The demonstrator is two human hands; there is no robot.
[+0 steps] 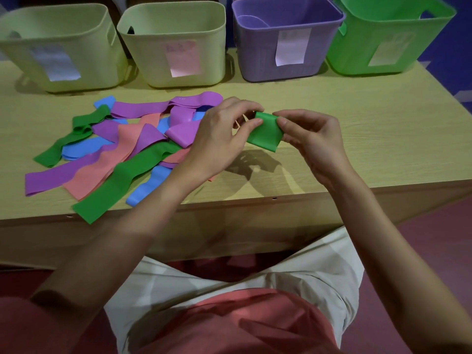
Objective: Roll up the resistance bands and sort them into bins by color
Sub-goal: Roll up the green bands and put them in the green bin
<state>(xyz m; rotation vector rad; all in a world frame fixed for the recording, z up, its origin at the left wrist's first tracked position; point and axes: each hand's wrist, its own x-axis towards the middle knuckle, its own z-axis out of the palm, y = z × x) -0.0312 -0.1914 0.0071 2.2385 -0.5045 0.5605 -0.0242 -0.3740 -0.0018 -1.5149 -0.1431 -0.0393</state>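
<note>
Flat rolled green band between hands

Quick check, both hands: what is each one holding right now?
Left hand: pinching the left edge of the folded green band.
Right hand: pinching the same green band at its right edge, above the table.

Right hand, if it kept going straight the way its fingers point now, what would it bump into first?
The right hand points left and pinches the rolled green band; beyond it comes the left hand, then probably the pile of loose bands.
</note>
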